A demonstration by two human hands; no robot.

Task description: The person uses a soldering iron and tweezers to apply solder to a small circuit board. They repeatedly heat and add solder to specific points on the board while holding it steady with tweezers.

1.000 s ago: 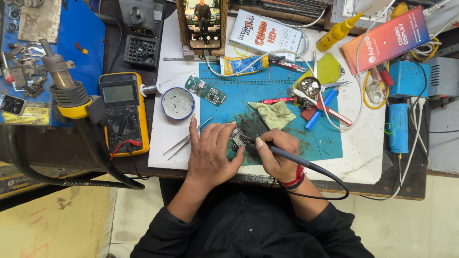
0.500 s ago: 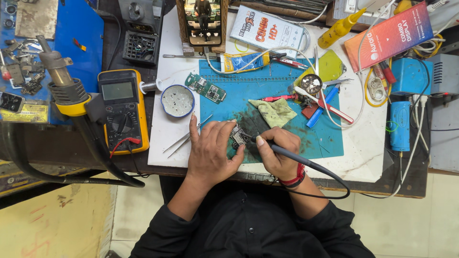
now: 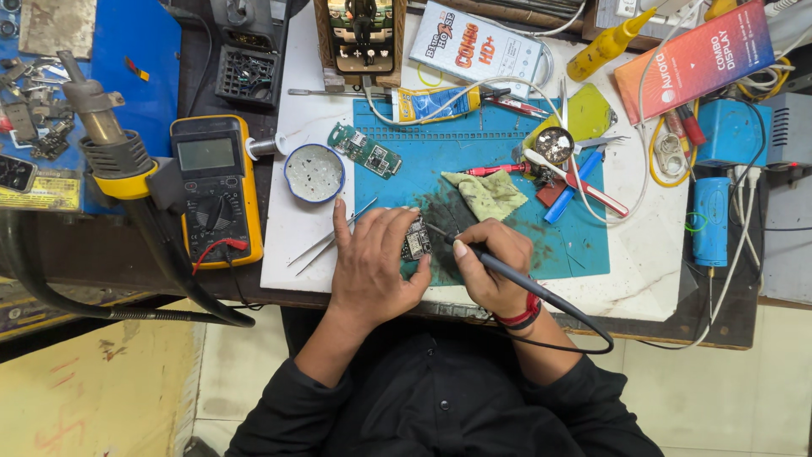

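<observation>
A cluttered repair bench holds a blue work mat [image 3: 507, 152] laid on a white board, seen from above. The left hand [image 3: 368, 262] lies on the near edge of the mat, its fingers curled around a small dark circuit board [image 3: 415, 243] and pinning it in place. The right hand [image 3: 491, 267] is closed in a pen grip on a soldering iron [image 3: 499, 269]. The iron's long axis runs on a slant: its tip points up and to the left and meets the small board at its upper right corner, while the handle trails down and to the right, past the wrist, into a black cable that loops off the front edge of the bench.

Just left of the left hand lie metal tweezers [image 3: 330, 241], slanted the same way. Above the hands sit a round blue-rimmed tin [image 3: 314, 173], a green circuit board [image 3: 365, 151] and a crumpled yellow-green cloth [image 3: 486, 193]. Farther left are a yellow multimeter [image 3: 211, 190] and a hot-air gun [image 3: 114, 152] with a yellow collar, nozzle pointing up and left.
</observation>
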